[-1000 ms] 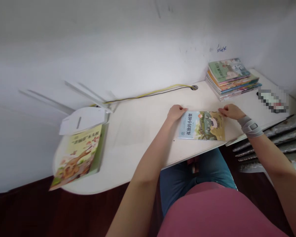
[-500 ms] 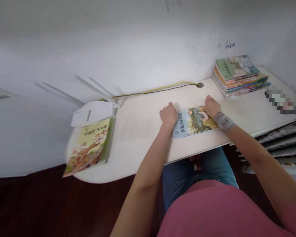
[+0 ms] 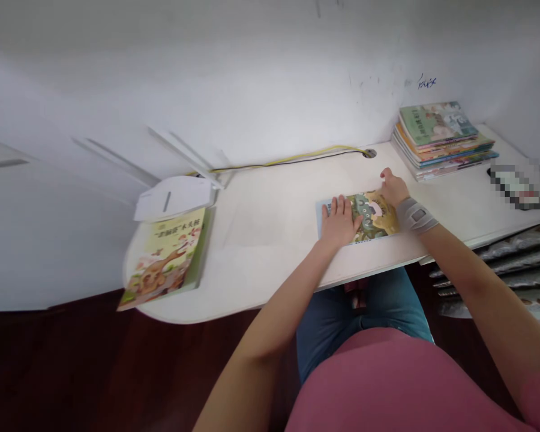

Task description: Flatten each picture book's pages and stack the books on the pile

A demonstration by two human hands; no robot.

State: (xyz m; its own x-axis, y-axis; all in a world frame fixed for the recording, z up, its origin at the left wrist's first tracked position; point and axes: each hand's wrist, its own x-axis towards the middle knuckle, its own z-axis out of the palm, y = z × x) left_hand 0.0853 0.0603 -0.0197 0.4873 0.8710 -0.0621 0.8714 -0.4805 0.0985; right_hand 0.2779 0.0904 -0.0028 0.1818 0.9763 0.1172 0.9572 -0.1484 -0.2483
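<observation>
**Item 1:** thin picture book (image 3: 371, 211), green and yellow illustrated cover, lying flat on the table (image 3: 270, 240) near its front edge, right of centre.

**Item 2:** left hand (image 3: 339, 222), palm down and fingers spread wide, lying across the lower left part of the picture book's cover.

**Item 3:** right hand (image 3: 393, 189), resting on the picture book's upper right corner, fingers curled inward. Whether it gripped the book could not be told. A gray wrist brace (image 3: 414, 216) was strapped just behind it.

**Item 4:** stack of books (image 3: 441, 135), piled flat in the table's far right corner, well apart from both hands.

**Item 5:** single book (image 3: 164, 258), yellow-green cover, lying at the table's rounded left end and overhanging its edge.

**Item 6:** white folded object (image 3: 173, 198), touching the single book's far edge. Its exact kind could not be told.

**Item 7:** yellow and black cable (image 3: 288, 161), running along the back of the table to a round hole (image 3: 369, 153).

**Item 8:** blurred object (image 3: 517, 186), at the table's right end, too obscured to identify.

**Item 9:** silver packages (image 3: 513, 258), layered below the table's right side.
</observation>
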